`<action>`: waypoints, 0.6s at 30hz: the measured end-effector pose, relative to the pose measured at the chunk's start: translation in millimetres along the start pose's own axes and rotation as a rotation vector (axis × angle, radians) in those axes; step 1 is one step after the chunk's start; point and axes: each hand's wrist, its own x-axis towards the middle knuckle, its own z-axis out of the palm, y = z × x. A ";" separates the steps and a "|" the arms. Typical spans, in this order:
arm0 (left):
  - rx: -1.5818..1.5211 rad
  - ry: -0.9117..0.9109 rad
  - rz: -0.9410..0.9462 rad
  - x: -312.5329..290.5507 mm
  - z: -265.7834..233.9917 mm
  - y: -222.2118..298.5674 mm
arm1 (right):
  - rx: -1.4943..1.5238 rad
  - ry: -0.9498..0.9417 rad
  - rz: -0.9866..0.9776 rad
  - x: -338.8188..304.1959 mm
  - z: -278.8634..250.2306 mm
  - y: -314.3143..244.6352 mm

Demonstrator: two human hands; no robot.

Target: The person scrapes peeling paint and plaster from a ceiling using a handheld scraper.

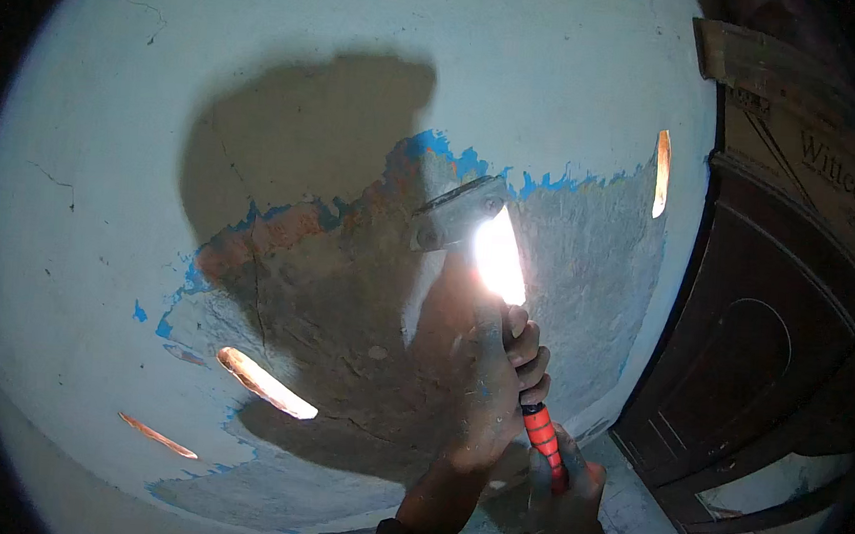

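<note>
Both my hands are closed on a long scraper with a wide metal head (442,216) and a red-and-black handle (542,434). My left hand (502,365) wraps the upper part, just below a shaft lit to white glare. Lower down, my right hand (571,476) grips the end of the handle. The head is at the wall (556,89), near the ragged upper edge of a bare grey patch (584,267). Blue paint (454,156) shows along that edge. Whether the blade touches the wall, I cannot tell.
A dark wooden cabinet (737,335) stands close on the right, with a cardboard box (797,153) above it. Pale floor tiles (642,520) show at the lower right. My shadow covers much of the patch. Several bright streaks of light appear, and thin cracks mark the left wall.
</note>
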 end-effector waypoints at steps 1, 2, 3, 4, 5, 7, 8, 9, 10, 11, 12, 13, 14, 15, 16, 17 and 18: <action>-0.036 0.040 -0.037 -5.3 2.7 -0.9 | 0.046 -0.041 0.074 -5.3 -2.1 3.6; -0.073 0.067 -0.070 -8.7 5.3 -1.4 | 0.040 -0.033 0.066 -9.4 -0.3 9.9; -0.060 0.003 -0.060 -8.2 -1.3 -4.8 | 0.064 0.011 0.031 -13.2 2.8 17.5; -0.057 0.007 -0.056 -4.5 -1.5 -3.9 | 0.098 0.045 0.003 -9.0 6.1 12.6; -0.018 0.013 -0.023 1.6 1.2 -1.8 | 0.067 0.072 -0.015 -2.9 -0.3 0.6; -0.014 -0.012 0.021 5.1 9.7 -1.6 | 0.019 0.040 0.001 4.2 -12.8 -3.0; -0.014 -0.007 0.019 2.3 5.6 -5.5 | -0.030 0.013 0.013 4.5 -16.2 -2.1; -0.058 -0.037 0.013 -6.3 0.3 -2.8 | -0.021 0.012 0.001 2.4 -14.2 -5.0; -0.109 -0.072 -0.006 -8.6 -3.5 -4.1 | -0.027 0.007 -0.024 -0.1 -11.0 -2.5; -0.097 -0.008 -0.014 -10.0 -2.8 -3.1 | -0.032 0.002 -0.049 0.8 -9.8 -3.4; -0.097 -0.011 -0.012 -4.1 -1.4 -3.5 | -0.033 0.004 -0.052 4.3 -11.3 -1.9; -0.111 -0.059 0.016 5.9 0.1 -3.6 | -0.021 0.006 -0.033 12.1 -15.0 -3.2; -0.125 -0.092 0.046 9.5 1.6 -3.8 | -0.002 -0.004 -0.011 16.6 -19.8 -7.2; -0.095 0.056 0.013 1.5 7.0 -4.2 | 0.034 -0.090 -0.033 16.0 -26.4 -8.9; -0.096 0.048 0.019 1.1 4.9 -5.7 | 0.031 -0.085 -0.042 14.7 -25.7 -5.2; -0.124 -0.009 0.028 0.1 -0.5 -7.9 | -0.018 -0.065 -0.060 9.7 -22.4 1.1; -0.152 -0.065 0.037 1.0 -2.6 -8.0 | -0.067 -0.046 -0.079 8.9 -21.1 5.0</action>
